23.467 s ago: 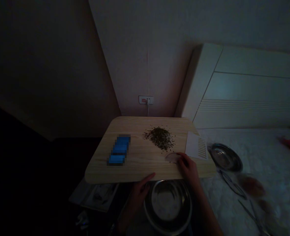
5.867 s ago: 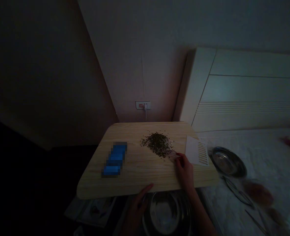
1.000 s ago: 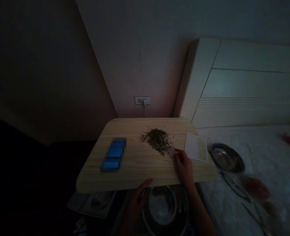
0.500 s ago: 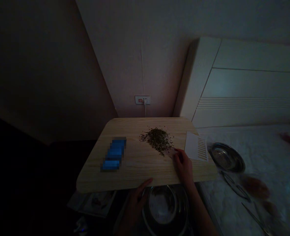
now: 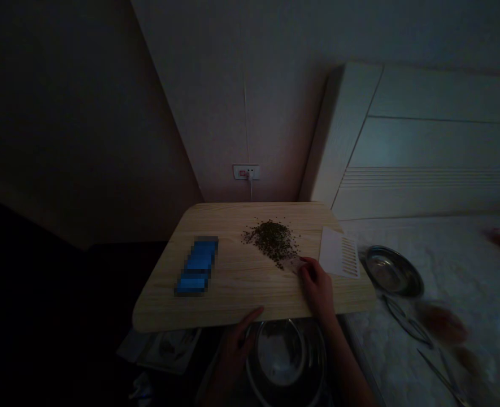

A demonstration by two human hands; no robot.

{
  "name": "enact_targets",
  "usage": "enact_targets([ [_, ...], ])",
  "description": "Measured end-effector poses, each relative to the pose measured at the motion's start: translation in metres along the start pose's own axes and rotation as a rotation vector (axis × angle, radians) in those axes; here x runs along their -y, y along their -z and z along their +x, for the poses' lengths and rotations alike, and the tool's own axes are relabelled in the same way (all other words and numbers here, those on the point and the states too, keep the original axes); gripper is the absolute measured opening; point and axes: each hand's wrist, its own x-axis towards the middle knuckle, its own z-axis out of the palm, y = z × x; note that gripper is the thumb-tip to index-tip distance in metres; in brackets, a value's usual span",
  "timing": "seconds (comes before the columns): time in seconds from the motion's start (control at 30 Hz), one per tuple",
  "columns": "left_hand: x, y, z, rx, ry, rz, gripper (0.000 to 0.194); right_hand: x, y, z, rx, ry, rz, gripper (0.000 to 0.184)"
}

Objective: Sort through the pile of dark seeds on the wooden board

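A loose pile of small dark green beans or seeds (image 5: 273, 237) lies on the wooden tabletop (image 5: 233, 299). At the pile's lower right, my right hand (image 5: 316, 285) pinches a thin see-through piece (image 5: 291, 263), card-like in look, with a few grains around it. My left hand (image 5: 235, 350) rests at the front edge, one finger stretched onto the wood and nothing seen in it; its lower part is in shadow. Beneath that edge, between my arms, sits a shiny metal bowl (image 5: 279, 353) inside a larger round vessel.
A white slotted card (image 5: 338, 252) lies on the right of the tabletop, a blurred-out blue-screened device (image 5: 196, 265) on the left. On the bed (image 5: 457, 254) are a metal bowl (image 5: 394, 271), black-framed glasses (image 5: 406, 320) and scissors (image 5: 442, 376). A wall socket (image 5: 246, 172) holds a plug.
The view has shifted very slightly. Both hands, the see-through piece and the pile stay almost where they were.
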Motion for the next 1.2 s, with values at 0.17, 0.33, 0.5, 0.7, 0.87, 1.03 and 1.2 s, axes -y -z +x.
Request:
enact_targets([
  [0.17,0.0009,-0.0011,-0.0006,-0.012,-0.003,-0.011,0.035,0.001,0.0011,-0.0002,0.009,-0.008,0.024,0.03],
  [0.33,0.0039,-0.0011,-0.0003,0.009,-0.017,-0.029,0.038,0.0027,0.0023,-0.0012,0.015,0.009,0.032,0.03],
  [0.5,0.003,-0.0007,0.0,0.0,-0.001,0.0,0.04,0.001,0.0022,-0.0011,0.055,0.013,0.045,0.028],
  [0.7,0.0028,-0.0005,0.0001,0.007,-0.006,-0.019,0.039,-0.0008,0.0015,-0.0003,0.077,0.053,0.013,0.027],
  [0.87,0.0038,-0.0011,0.0007,0.02,-0.006,-0.029,0.039,0.0,0.0011,-0.0004,0.087,0.056,0.017,0.027],
  [1.03,0.0023,-0.0002,-0.0001,0.017,-0.014,-0.006,0.039,-0.0008,0.0015,-0.0001,0.08,0.075,0.008,0.028],
  [1.2,0.0015,-0.0008,-0.001,0.012,-0.011,-0.006,0.039,-0.0022,0.0003,0.0004,0.086,0.081,-0.004,0.028],
])
